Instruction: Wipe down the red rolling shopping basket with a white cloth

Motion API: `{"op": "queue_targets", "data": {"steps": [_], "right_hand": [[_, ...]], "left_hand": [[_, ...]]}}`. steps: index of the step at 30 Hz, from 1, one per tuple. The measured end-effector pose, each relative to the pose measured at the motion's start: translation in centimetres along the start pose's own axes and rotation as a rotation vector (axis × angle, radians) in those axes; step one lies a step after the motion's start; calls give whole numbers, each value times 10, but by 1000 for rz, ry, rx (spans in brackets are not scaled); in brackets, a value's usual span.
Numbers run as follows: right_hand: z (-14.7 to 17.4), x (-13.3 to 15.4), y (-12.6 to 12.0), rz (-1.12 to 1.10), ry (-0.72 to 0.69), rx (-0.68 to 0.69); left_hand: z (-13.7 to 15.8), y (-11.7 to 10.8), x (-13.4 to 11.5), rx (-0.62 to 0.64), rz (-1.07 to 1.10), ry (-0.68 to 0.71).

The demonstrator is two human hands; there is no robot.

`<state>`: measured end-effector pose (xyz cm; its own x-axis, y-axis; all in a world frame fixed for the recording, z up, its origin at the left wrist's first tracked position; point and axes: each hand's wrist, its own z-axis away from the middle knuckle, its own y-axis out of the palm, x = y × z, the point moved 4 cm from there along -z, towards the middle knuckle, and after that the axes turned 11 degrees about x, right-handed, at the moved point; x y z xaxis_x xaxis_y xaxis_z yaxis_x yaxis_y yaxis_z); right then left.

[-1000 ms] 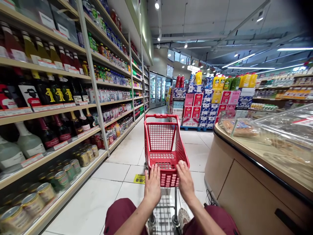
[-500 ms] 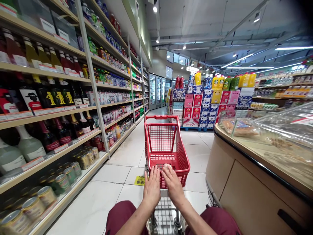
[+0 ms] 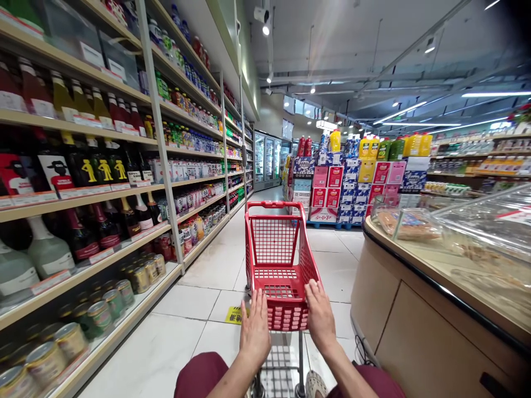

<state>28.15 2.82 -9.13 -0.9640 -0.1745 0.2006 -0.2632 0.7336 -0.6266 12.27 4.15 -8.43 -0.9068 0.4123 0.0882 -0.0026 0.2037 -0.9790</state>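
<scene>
Straight ahead stands a red plastic shopping cart (image 3: 286, 316) with a grid-walled basket; no goods show in it. My left hand (image 3: 255, 326) is at the near left corner of the basket, back of the hand up, fingers stretched forward. Over by the near right corner is my right hand (image 3: 320, 314), its fingers extended and slightly bent against or just over the rim; contact is unclear. Neither hand visibly holds anything. Below the basket, between my knees, parts of the cart's metal frame (image 3: 301, 359) show.
Shelves (image 3: 172, 182) of bottles and cans line the left side. A counter (image 3: 398, 265) with clear covers over food curves along the right. Stacked drink boxes (image 3: 332, 188) stand ahead, with glass-door coolers (image 3: 265, 157) farther back. A yellow floor sticker (image 3: 234, 315) lies left of the cart.
My hands were close together at the middle of the cart's near rim. The right hand has moved right to the corner; the left has stayed nearly in place. The view has shifted slightly.
</scene>
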Motion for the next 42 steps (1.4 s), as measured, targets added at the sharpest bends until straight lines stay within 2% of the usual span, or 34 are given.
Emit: {"op": "queue_targets", "data": {"steps": [1, 5, 7, 10, 12, 15, 17, 19, 21, 26, 31, 36, 42], "right_hand": [[0, 3, 1, 0, -15, 1], [1, 22, 10, -34, -216, 119], [1, 17, 8, -19, -172, 102], [-2, 8, 8, 19, -18, 7], [-3, 16, 13, 7, -56, 22], [-4, 29, 19, -33, -181, 120], [-3, 23, 16, -29, -146, 115], [-2, 12, 9, -15, -51, 48], [-1, 11, 8, -21, -18, 6], [0, 29, 16, -54, -222, 126], [0, 5, 6, -23, -21, 8], [1, 24, 15, -57, -194, 129], [-2, 13, 11, -29, -37, 44]], "left_hand": [[0, 1, 0, 9, -6, 5], [0, -1, 3, -22, -59, -22], [0, -2, 4, -27, -54, -24], [-1, -3, 4, 30, -30, 5], [-2, -3, 2, 67, -31, 14], [-2, -1, 2, 56, -33, -4], [-1, 0, 3, 18, -27, -20], [0, 1, 4, -9, -21, -27], [0, 1, 5, -7, -18, -16], [0, -1, 9, -32, -35, -25], [-2, 1, 0, -17, -64, 30], [-1, 3, 3, -18, -58, 21], [-1, 1, 15, -36, -46, 29]]}}
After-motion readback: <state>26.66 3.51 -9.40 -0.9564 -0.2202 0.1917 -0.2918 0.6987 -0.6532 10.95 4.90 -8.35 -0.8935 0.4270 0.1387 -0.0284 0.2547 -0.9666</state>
